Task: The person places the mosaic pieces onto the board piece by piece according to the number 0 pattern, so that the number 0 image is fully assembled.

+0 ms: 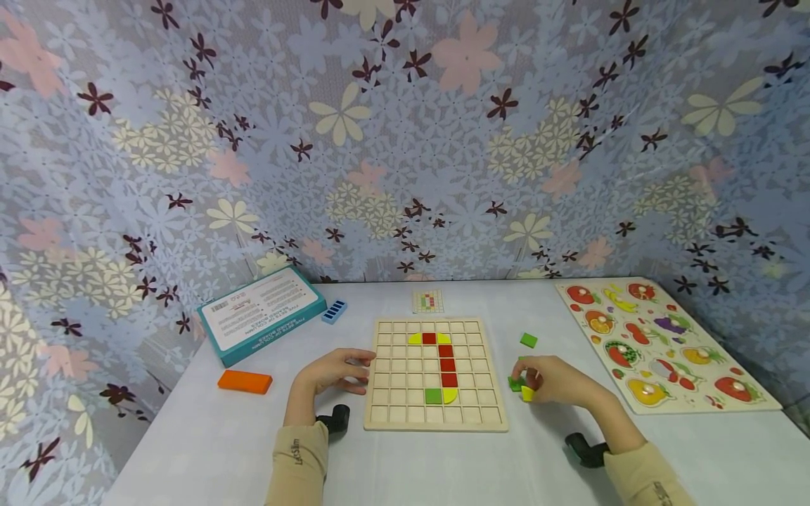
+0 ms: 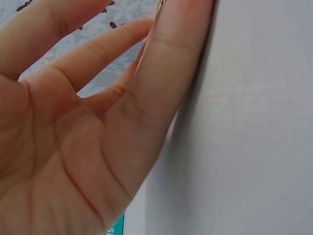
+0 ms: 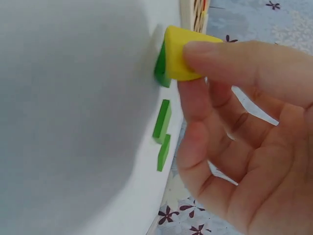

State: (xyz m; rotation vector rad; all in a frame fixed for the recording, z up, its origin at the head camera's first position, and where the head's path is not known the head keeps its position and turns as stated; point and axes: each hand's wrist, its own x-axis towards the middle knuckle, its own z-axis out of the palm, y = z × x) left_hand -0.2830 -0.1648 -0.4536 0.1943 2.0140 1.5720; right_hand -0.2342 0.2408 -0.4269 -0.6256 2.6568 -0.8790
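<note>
Near the lower middle of the head view, a wooden grid board (image 1: 436, 422) lay on the pale table (image 1: 443, 471), carrying red squares with yellow and green pieces in its cells. The left hand (image 1: 335, 370) rested at the board's left edge, fingers relaxed and spread, gripping nothing; in the left wrist view the open palm (image 2: 73, 147) lay with the little-finger side against the table. To the right of the board, the right hand (image 1: 553, 379) pinched a yellow piece (image 3: 183, 56) between thumb and fingertips, held against the table surface and touching a green piece (image 3: 160, 68) beside it. Two more green pieces (image 3: 163, 132) lay just below it in the right wrist view. A single green square (image 1: 528, 340) sat apart, above the right hand. A fruit puzzle board (image 1: 658, 344) occupied the right side of the frame; a teal box (image 1: 259, 313), a blue block (image 1: 334, 310) and an orange block (image 1: 245, 381) lay at the left. A small pattern card (image 1: 427, 301) sat just above the grid board.
</note>
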